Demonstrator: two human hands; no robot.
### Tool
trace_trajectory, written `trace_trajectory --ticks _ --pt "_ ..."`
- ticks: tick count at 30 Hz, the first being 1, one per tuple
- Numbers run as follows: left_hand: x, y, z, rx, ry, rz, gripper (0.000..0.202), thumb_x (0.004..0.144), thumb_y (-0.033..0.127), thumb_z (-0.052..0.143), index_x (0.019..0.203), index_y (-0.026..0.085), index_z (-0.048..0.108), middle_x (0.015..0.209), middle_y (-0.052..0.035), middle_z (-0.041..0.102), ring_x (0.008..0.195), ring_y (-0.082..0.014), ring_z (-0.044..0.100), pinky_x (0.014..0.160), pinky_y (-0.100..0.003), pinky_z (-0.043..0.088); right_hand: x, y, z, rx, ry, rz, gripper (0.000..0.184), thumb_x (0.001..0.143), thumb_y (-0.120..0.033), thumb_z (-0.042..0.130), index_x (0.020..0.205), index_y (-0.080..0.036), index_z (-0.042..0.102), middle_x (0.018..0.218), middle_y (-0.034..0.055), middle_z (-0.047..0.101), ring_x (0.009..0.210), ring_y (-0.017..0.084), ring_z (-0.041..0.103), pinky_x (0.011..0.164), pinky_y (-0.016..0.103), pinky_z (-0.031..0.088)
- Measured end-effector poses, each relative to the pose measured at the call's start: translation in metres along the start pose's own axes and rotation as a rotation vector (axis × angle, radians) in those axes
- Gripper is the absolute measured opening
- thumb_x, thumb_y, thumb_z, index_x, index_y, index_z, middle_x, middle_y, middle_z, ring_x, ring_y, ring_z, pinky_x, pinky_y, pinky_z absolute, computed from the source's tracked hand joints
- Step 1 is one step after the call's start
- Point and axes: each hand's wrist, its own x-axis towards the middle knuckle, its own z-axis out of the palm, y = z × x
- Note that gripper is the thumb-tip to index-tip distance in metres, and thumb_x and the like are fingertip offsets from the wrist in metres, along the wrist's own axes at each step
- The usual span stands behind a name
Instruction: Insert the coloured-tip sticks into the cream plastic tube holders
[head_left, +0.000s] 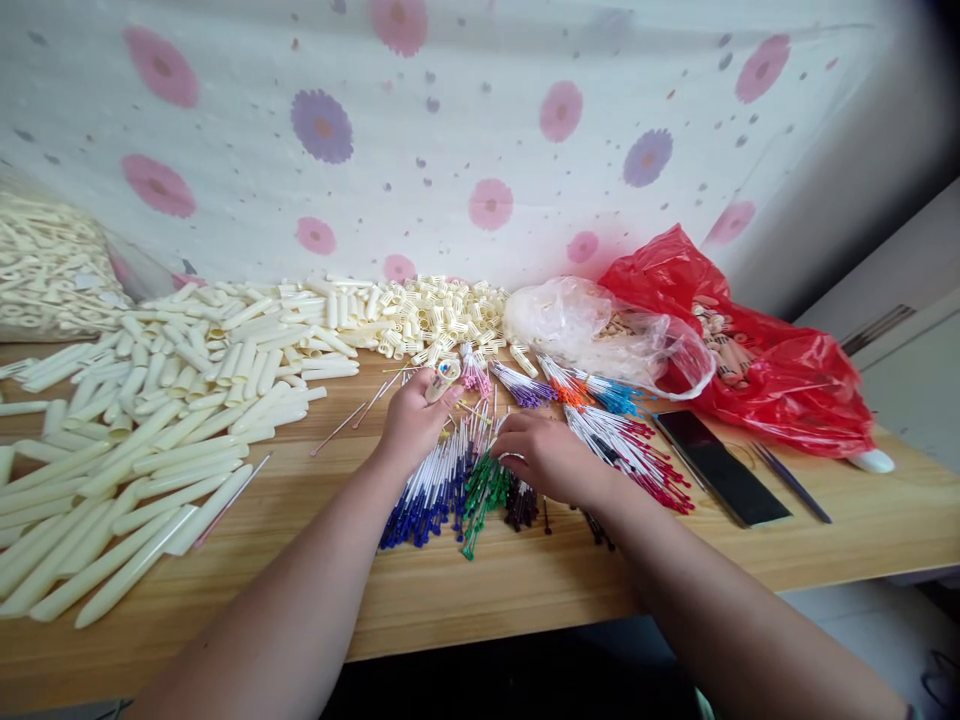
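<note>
My left hand [417, 415] is closed around a cream plastic pen part [443, 380], held upright, with small coloured tips showing in its top. Close to its right, my right hand [551, 455] reaches down with bent fingers over thin pen refills; whatever is between its fingertips is hidden. Beneath the hands, white-stemmed refills lie fanned by colour: blue [424, 500], green [484, 490], dark brown [521, 505] and red [645, 455]. Behind them are pink [474, 370], purple [525, 385], orange [570, 380] and light blue [611, 392] bunches.
Cream pen barrels [165, 440] cover the table's left side, and short slotted pieces [442, 315] are heaped at the back. A stuffed clear bag [52, 265] stands far left. At right are a clear bag [555, 310], a red bag [795, 370], a phone [720, 468] and a pen [791, 482].
</note>
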Motion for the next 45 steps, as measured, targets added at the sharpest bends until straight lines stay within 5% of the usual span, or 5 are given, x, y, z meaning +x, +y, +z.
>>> trace_trajectory --ticks 8,20,29,36,45 --pt "-0.006 0.003 0.010 -0.177 -0.326 -0.252 0.020 0.070 0.035 0.065 0.070 0.017 0.057 0.055 0.0046 0.051 0.048 -0.0105 0.047 0.049 -0.023 0.039 0.006 0.003 0.012 -0.215 0.016 -0.182 0.014 0.084 -0.015 0.057 0.075 -0.021 0.066 0.083 0.0053 0.064 0.076 0.017 0.053 0.066 0.027 0.038" --pt "-0.017 0.011 0.020 -0.212 -0.636 -0.260 0.020 0.073 0.034 0.066 0.079 0.015 0.070 0.059 0.0005 0.058 0.051 -0.0111 0.050 0.049 -0.022 0.040 -0.011 0.012 0.019 -0.108 0.190 -0.187 0.022 0.091 -0.016 0.043 0.102 -0.019 0.062 0.103 0.0081 0.065 0.078 0.016 0.062 0.064 0.026 0.048" --pt "-0.018 0.011 0.021 -0.068 -0.581 -0.096 0.018 0.073 0.025 0.060 0.056 0.017 0.061 0.055 0.0030 0.055 0.057 -0.0136 0.050 0.057 -0.024 0.037 -0.011 -0.002 0.013 0.252 0.438 -0.243 0.013 0.090 -0.012 0.043 0.094 -0.021 0.052 0.094 0.0071 0.065 0.084 0.016 0.063 0.068 0.028 0.050" --pt "-0.018 0.017 0.011 -0.321 -0.506 -0.128 0.027 0.077 0.039 0.065 0.090 0.016 0.070 0.067 -0.0011 0.065 0.055 -0.0114 0.052 0.054 -0.024 0.038 0.004 -0.009 0.008 1.202 0.585 0.247 0.018 0.086 -0.036 0.057 0.082 -0.021 0.047 0.067 -0.0035 0.054 0.056 0.010 0.054 0.051 0.023 0.045" --pt "-0.021 0.025 0.014 -0.361 -0.449 -0.126 0.018 0.075 0.033 0.067 0.070 0.015 0.064 0.058 0.0013 0.060 0.057 -0.0120 0.054 0.058 -0.024 0.041 0.013 -0.010 0.016 1.348 0.569 0.332 0.023 0.074 -0.038 0.068 0.078 -0.019 0.057 0.064 -0.0036 0.058 0.055 0.010 0.055 0.055 0.025 0.046"
